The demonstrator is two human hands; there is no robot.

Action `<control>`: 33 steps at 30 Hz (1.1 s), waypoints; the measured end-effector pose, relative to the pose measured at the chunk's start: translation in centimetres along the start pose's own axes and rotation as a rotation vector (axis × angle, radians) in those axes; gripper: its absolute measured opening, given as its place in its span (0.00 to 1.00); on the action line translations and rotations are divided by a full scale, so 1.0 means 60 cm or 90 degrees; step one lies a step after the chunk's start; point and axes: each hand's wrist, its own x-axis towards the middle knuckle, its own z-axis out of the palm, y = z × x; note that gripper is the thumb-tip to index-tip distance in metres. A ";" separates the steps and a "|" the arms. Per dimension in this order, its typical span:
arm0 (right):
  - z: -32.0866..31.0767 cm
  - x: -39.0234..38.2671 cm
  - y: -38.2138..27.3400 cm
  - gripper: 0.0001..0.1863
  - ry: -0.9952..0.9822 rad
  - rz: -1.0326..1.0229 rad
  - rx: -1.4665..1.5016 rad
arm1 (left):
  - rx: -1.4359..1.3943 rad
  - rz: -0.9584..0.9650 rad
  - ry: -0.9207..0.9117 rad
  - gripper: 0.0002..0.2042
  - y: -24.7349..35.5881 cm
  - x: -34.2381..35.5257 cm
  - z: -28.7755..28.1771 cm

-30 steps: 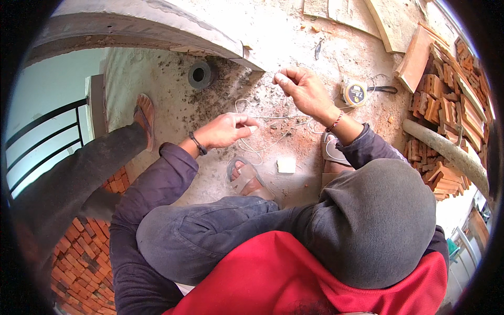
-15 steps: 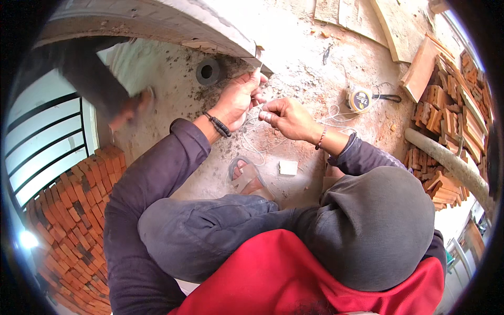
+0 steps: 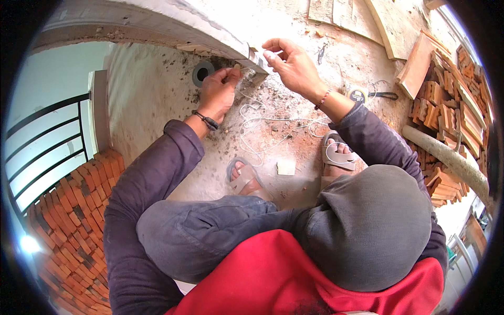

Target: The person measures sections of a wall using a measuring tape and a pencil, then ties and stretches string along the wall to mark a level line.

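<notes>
The squared end of a long pale beam juts in from the upper left, between my two hands. Beside its lower side my left hand is closed in a pinch on a thin white string. That string trails in loose loops over the floor toward my right foot. Above the beam's end, my right hand has its thumb and fingers curled together. Whatever lies between those fingertips is lost in the glare. A grey ring with a dark centre lies left of the beam end.
To the right lies a tape measure with a black strap. Stacked orange bricks stand at lower left, more clay pieces at right beside a pole. Boards lie far off. A white scrap sits between my sandalled feet.
My hands have moved apart: the right went up past the beam's end, the left slightly left and down. A person at the far left has left the view. My right foot now shows.
</notes>
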 end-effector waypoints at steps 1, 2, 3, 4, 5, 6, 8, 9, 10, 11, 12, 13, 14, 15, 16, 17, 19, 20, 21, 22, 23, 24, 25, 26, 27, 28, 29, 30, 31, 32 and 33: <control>0.006 0.006 0.003 0.11 -0.006 -0.002 0.022 | 0.090 0.045 0.051 0.14 -0.021 0.011 -0.006; 0.009 0.009 0.006 0.12 -0.008 -0.001 0.042 | 0.180 0.092 0.098 0.13 -0.025 0.019 -0.009; 0.011 0.012 0.007 0.11 -0.014 0.000 0.056 | 0.165 0.073 0.118 0.11 -0.030 0.025 -0.011; 0.012 0.014 0.010 0.11 -0.022 0.001 0.060 | 0.103 0.040 0.112 0.10 -0.017 0.025 -0.012; 0.013 0.016 0.013 0.11 -0.031 0.003 0.065 | 0.041 0.006 0.106 0.09 0.001 0.023 -0.012; 0.013 0.017 0.017 0.11 -0.039 0.005 0.070 | -0.021 -0.029 0.100 0.09 0.011 0.023 -0.011; 0.012 0.018 0.005 0.09 -0.052 0.004 0.038 | -0.106 -0.065 0.098 0.07 0.010 0.028 -0.008; 0.012 0.018 0.001 0.09 -0.059 0.003 0.023 | -0.148 -0.083 0.096 0.06 0.010 0.029 -0.006; 0.014 0.019 0.011 0.08 -0.023 0.016 0.094 | -0.188 -0.109 0.096 0.05 0.014 0.032 0.004; 0.024 0.024 0.026 0.08 0.011 0.028 0.169 | -0.225 -0.136 0.100 0.04 0.017 0.034 0.013; 0.026 0.030 0.042 0.08 0.046 0.038 0.243 | -0.263 -0.163 0.103 0.03 0.019 0.035 0.020; 0.023 0.037 0.046 0.09 0.009 0.065 0.236 | -0.269 -0.160 0.074 0.02 0.015 0.039 0.019; 0.020 0.045 0.050 0.09 -0.029 0.091 0.228 | -0.275 -0.157 0.046 0.02 0.006 0.045 0.017; 0.018 0.048 0.055 0.10 -0.066 0.116 0.220 | -0.282 -0.153 0.017 0.02 0.000 0.048 0.017; 0.020 0.049 0.055 0.10 -0.087 0.146 0.225 | -0.302 -0.148 0.011 0.03 -0.002 0.050 0.019; 0.024 0.050 0.055 0.10 -0.109 0.175 0.231 | -0.323 -0.143 0.006 0.05 -0.004 0.052 0.021; 0.025 0.054 0.058 0.10 -0.131 0.199 0.236 | -0.368 -0.140 0.011 0.07 0.002 0.053 0.028; 0.022 0.056 0.063 0.10 -0.135 0.189 0.213 | -0.392 -0.141 0.021 0.08 0.011 0.050 0.033; 0.019 0.058 0.067 0.11 -0.140 0.180 0.189 | -0.416 -0.143 0.032 0.09 0.017 0.049 0.038; 0.018 0.059 0.062 0.11 -0.149 0.168 0.167 | -0.428 -0.146 0.024 0.09 0.016 0.049 0.036; 0.017 0.060 0.057 0.11 -0.165 0.164 0.165 | -0.440 -0.149 0.016 0.10 0.012 0.050 0.033; 0.013 0.062 0.053 0.11 -0.181 0.159 0.163 | -0.453 -0.152 0.009 0.10 0.008 0.051 0.029; 0.010 0.062 0.048 0.11 -0.196 0.156 0.160 | -0.457 -0.156 0.007 0.10 0.006 0.053 0.028; 0.009 0.064 0.048 0.11 -0.202 0.156 0.157 | -0.461 -0.160 0.005 0.10 0.003 0.054 0.026; 0.009 0.066 0.047 0.11 -0.208 0.156 0.155 | -0.464 -0.165 0.003 0.09 0.001 0.056 0.026; 0.008 0.068 0.048 0.11 -0.215 0.156 0.153 | -0.472 -0.182 0.010 0.09 0.005 0.054 0.027; 0.007 0.068 0.050 0.11 -0.215 0.153 0.155 | -0.479 -0.199 0.017 0.09 0.011 0.052 0.028; 0.006 0.068 0.052 0.12 -0.215 0.150 0.158 | -0.486 -0.216 0.024 0.09 0.015 0.051 0.029; 0.007 0.068 0.053 0.12 -0.216 0.146 0.161 | -0.486 -0.212 0.013 0.09 0.013 0.053 0.027; 0.008 0.068 0.055 0.11 -0.210 0.145 0.158 | -0.486 -0.209 0.002 0.09 0.008 0.055 0.024; 0.010 0.069 0.056 0.11 -0.204 0.144 0.154 | -0.486 -0.205 -0.009 0.09 0.002 0.058 0.021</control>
